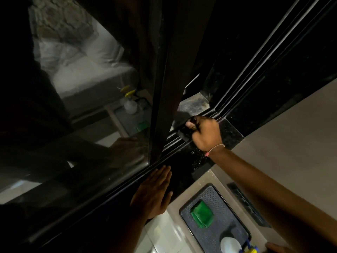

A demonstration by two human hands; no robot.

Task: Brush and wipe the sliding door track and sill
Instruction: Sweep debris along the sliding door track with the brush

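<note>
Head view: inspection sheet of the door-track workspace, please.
Surface: dark speckled sill with metal track rails; dusty grey patch beyond the track.
Job's things: small dark brush in the track; folded green cloth on a tray; spray bottle on the same tray.
Clutter: nothing seen.
Grippers: right hand closed on the brush; left hand flat, open, on the sill by the glass door.
Cables: nothing seen.
Surroundings: dim; bed reflected in the glass; pale floor.
</note>
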